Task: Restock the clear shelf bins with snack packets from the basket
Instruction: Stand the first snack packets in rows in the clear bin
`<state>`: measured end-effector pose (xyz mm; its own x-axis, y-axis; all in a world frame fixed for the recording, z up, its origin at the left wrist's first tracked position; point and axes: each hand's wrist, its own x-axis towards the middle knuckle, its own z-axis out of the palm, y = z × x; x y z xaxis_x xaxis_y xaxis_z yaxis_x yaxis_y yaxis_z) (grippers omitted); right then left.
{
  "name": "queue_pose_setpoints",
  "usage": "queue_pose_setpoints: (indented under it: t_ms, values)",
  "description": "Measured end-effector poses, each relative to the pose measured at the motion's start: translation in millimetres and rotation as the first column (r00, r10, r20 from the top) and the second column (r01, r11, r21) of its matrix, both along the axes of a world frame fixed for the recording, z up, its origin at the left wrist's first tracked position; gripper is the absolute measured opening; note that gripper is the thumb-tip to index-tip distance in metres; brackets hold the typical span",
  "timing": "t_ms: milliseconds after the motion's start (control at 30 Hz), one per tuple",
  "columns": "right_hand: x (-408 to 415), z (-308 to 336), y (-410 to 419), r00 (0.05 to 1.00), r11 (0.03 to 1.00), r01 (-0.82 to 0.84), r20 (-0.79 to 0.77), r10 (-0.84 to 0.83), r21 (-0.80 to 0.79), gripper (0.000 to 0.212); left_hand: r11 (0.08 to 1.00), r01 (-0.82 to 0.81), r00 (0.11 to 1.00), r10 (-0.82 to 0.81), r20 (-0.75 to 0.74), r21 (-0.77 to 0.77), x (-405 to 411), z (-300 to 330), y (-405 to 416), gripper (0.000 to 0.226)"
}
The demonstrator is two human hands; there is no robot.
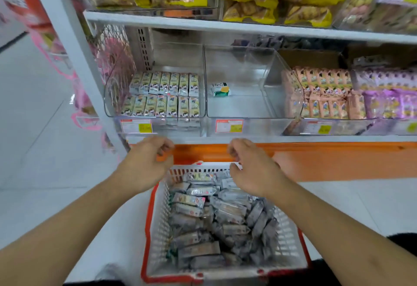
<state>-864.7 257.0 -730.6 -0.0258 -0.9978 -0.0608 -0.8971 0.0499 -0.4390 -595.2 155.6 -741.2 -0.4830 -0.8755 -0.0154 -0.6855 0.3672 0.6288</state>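
both hands hover over the far end of the basket (158, 206), below the shelf edge and short of the bins. the left hand (144, 164) has its fingers loosely curled with nothing in them that i can see; the right hand (250, 173) is curled the same way, fingertips near the basket's far rim, and whether it pinches anything there i cannot tell. the step in hand looks like a reach down for packets (214, 222), and it would go best by gathering a small stack of them lying the same way, flat sides together, so they can be stood on edge in a row as the filled left bin (155, 96) shows. the middle bin (237, 105) is the clear target: it is nearly bare, with one lone packet (220, 89) lying toward its back left. lifting the stack over the bin's low front lip and setting it against a side wall should stop the first ones from toppling. the packets in the basket are small, silvery-grey foil pillows with printed fronts, heaped loosely at all angles and filling it well up; they look light, slippery and a little crinkly, so a firm squeeze from both ends of a stack seems wiser than a loose grab.
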Motion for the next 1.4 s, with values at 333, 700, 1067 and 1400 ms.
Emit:
queue_pose_setpoints:
  t_ms: [333,700,1067,1400]
  values:
    - [-8,-148,50,0.966,0.784,0.033,-0.220,0.134,0.620,0.067,0.872,-0.141,0.861,-0.126,0.493,0.469,16,-101,74,0.099]
    - [5,-174,41,0.983,0.863,0.133,-0.175,-0.053,0.486,0.030,0.866,-0.206,0.813,-0.108,0.573,0.456,0,-99,69,0.092]
    - [33,-6,9,0.950,0.970,-0.241,0.216,0.226,0.041,0.042,0.763,0.132,0.990,-0.128,-0.053,0.633,-29,30,43,0.036]
    - [52,63,20,0.916,0.977,-0.200,0.340,0.214,-0.075,0.042,0.760,0.084,0.930,0.171,-0.324,0.645,-10,70,47,0.037]
